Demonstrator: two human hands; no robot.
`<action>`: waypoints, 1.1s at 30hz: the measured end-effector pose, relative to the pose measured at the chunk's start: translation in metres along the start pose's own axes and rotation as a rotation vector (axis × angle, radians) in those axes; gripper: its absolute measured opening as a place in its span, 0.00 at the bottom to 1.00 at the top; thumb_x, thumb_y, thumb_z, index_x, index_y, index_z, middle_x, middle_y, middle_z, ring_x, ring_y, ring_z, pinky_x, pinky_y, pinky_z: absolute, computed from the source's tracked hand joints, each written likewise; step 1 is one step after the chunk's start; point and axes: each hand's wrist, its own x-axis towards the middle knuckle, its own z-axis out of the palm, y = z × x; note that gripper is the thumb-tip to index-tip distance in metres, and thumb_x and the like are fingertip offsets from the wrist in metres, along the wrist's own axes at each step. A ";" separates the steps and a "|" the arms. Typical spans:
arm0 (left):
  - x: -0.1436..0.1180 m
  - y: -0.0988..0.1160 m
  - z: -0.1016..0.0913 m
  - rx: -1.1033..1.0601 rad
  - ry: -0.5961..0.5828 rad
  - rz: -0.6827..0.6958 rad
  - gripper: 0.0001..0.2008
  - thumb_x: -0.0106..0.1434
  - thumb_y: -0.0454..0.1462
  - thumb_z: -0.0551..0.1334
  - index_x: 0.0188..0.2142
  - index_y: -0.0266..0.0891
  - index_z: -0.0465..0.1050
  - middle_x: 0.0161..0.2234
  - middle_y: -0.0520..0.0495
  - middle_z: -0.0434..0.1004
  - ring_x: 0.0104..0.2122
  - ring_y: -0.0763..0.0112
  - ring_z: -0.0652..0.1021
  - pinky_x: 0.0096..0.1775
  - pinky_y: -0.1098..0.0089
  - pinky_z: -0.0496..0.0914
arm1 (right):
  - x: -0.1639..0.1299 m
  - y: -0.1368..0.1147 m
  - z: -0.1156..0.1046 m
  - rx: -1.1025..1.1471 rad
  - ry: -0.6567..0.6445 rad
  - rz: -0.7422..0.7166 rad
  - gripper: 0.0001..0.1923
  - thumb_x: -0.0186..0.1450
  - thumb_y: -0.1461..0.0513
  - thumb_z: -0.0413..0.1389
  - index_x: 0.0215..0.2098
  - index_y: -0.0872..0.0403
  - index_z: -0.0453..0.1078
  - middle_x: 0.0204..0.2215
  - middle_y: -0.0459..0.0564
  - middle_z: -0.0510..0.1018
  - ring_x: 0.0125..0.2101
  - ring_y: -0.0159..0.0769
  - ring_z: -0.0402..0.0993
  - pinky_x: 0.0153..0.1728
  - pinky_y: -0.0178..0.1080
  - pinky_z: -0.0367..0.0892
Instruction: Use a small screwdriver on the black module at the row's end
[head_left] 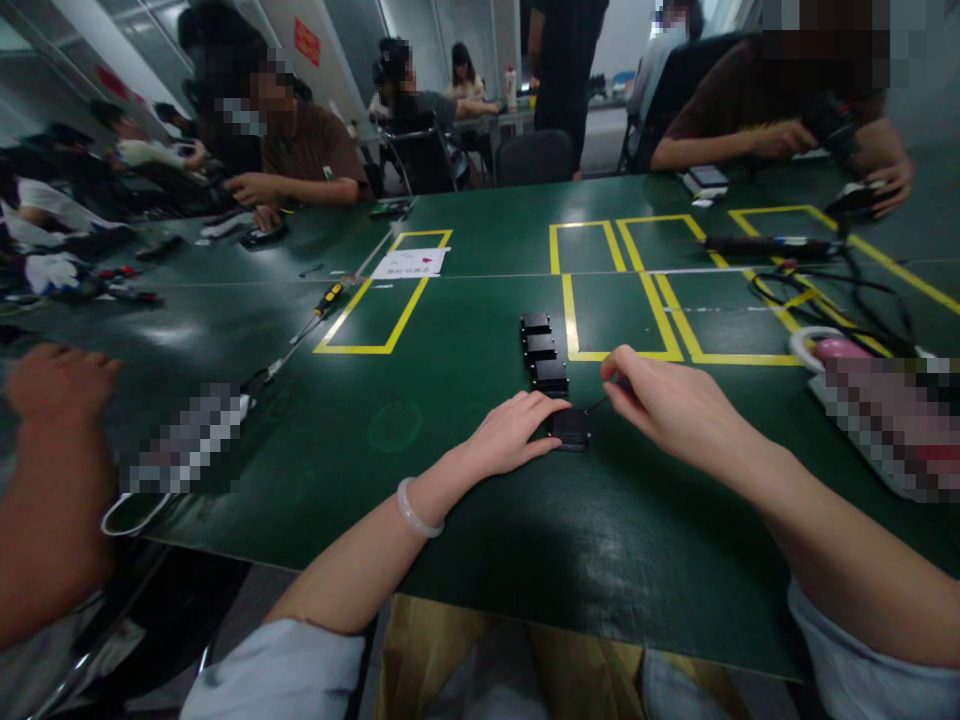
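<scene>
Four small black rectangular plastic blocks are lying in a short row on the dark green table (pixel 450 520), running away from the person just left of a yellow-taped rectangle (pixel 621 330). The nearest black block (pixel 570 428) is sitting slightly apart from the other three blocks (pixel 541 348), closest to the table's near edge.

The left hand (pixel 510 435), with a pale bangle (pixel 414 508) on its wrist, is lying flat with its fingers stretched out and loosely together, the fingertips touching the near block's left side and pinning it rather than gripping it. The right hand (pixel 664 400) is hovering just to the right of the block, thumb and forefinger pinched together on something thin and dark, perhaps a fine wire leading toward the block; what it is exactly is too small to tell.

Judging by looks, the near block seems light, stiff and smooth-sided, so it would probably slide easily on the glossy table; taking it by its two long side faces between thumb and fingers looks safest, keeping clear of the thin lead.

Other people are working around the table. A yellow-handled screwdriver (pixel 319 312) is lying to the left, and black cables (pixel 832 295) are trailing at right.
</scene>
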 end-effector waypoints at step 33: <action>0.001 -0.001 0.001 -0.004 0.009 0.013 0.21 0.68 0.43 0.57 0.59 0.45 0.59 0.51 0.44 0.69 0.49 0.60 0.70 0.50 0.60 0.68 | 0.000 -0.002 -0.002 0.032 0.016 0.003 0.07 0.69 0.59 0.46 0.40 0.52 0.61 0.31 0.48 0.76 0.28 0.36 0.71 0.26 0.36 0.57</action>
